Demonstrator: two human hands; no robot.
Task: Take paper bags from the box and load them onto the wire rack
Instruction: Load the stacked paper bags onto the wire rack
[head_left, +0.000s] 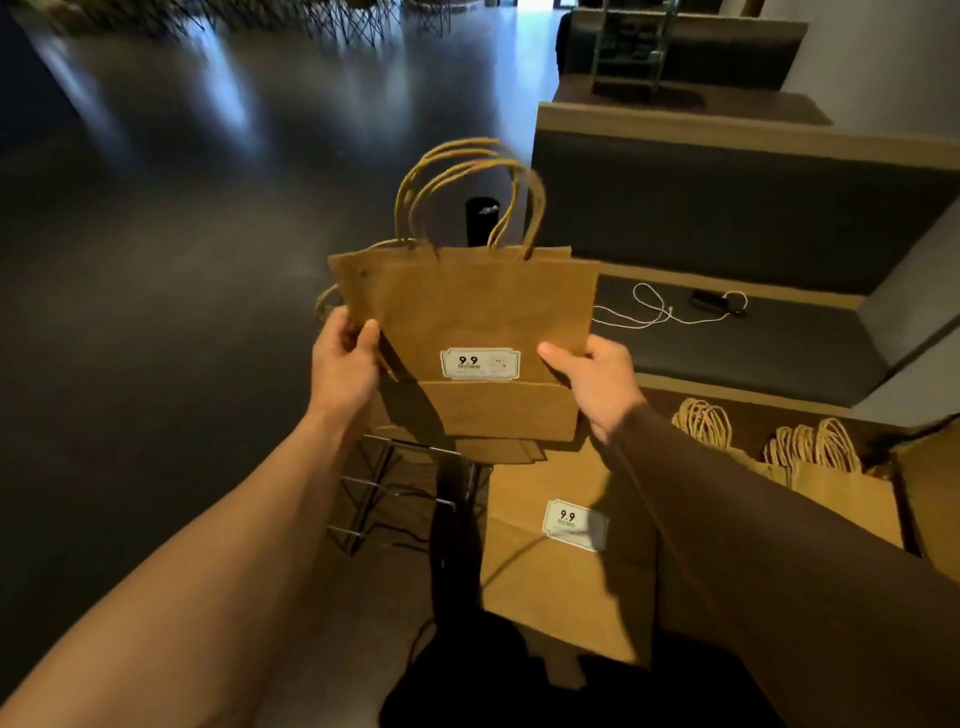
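Dark polished floor (182, 260) and a cushioned bench (727, 343) lay behind a flat stack of paper bags (467, 322).
Left hand (345, 364) and right hand (597, 379) pinched its side edges; wire rack (384, 493) just below them, box (930, 493) right of the right hand.

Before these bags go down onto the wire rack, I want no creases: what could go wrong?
1. Both hands, left and right, pinch only the side edges of the held bags, so inner bags might slip out.
2. The loose handles could snag on the wire rack.
3. The rack sits mostly hidden below the bags, so the aim is partly blind.
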